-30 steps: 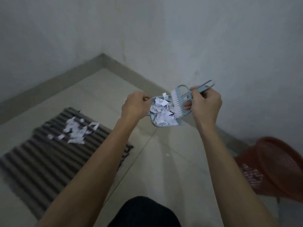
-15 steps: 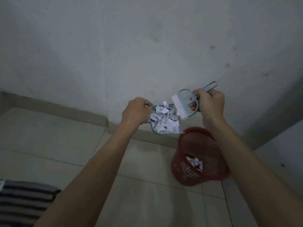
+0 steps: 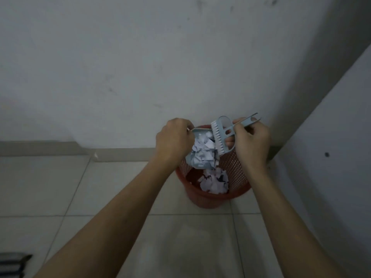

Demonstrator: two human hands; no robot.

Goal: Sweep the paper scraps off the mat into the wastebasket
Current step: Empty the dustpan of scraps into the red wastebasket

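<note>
My left hand (image 3: 173, 138) grips a small pale-blue dustpan (image 3: 193, 160), tilted down over the red mesh wastebasket (image 3: 208, 199). White paper scraps (image 3: 203, 151) fill the pan and slide toward its lower lip. More scraps (image 3: 214, 182) lie inside the basket. A pale-blue hand brush (image 3: 220, 135) is held by its handle in my right hand (image 3: 252, 140), and its bristles rest against the scraps at the pan's right side. Only a corner of the dark ribbed mat (image 3: 12, 264) shows at the bottom left.
The wastebasket stands on the tiled floor against a white wall, near a corner. A second wall face (image 3: 331, 157) rises on the right. A grey skirting strip (image 3: 60, 149) runs along the base of the wall.
My view has turned right from the mat to the wastebasket. Both hands have carried the loaded dustpan and brush over the basket, and the pan now tilts downward.
</note>
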